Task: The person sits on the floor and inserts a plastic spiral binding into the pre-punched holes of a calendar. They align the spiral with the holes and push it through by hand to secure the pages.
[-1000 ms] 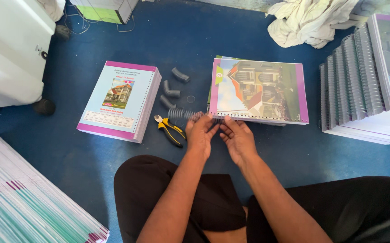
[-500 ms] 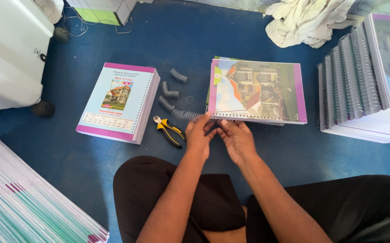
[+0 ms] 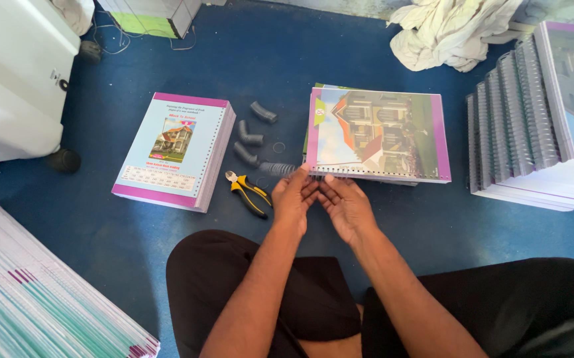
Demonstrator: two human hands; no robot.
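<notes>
Here both hands work the wire spiral point(image 3: 279, 168) into the near edge of the booklet point(image 3: 376, 136) on the blue floor point(image 3: 340, 59). The left hand point(image 3: 293, 197) pinches the coil; the right hand point(image 3: 346, 205) has its fingertips on the binding edge. Likely next: careful twisting so the coil keeps catching the holes

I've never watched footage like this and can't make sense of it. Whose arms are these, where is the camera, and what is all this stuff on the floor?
The camera sits on a person's head and looks down, so the arms are that person's own; they sit on a blue floor. The left hand and right hand meet at the near edge of a booklet, fingers on its wire spiral, which sticks out to the left. Neither hand grips anything else. Beside the left hand lie yellow-handled pliers and short grey spiral pieces. Further left is a stack of booklets, on the right a row of bound ones, and a white cloth lies at the top.
</notes>
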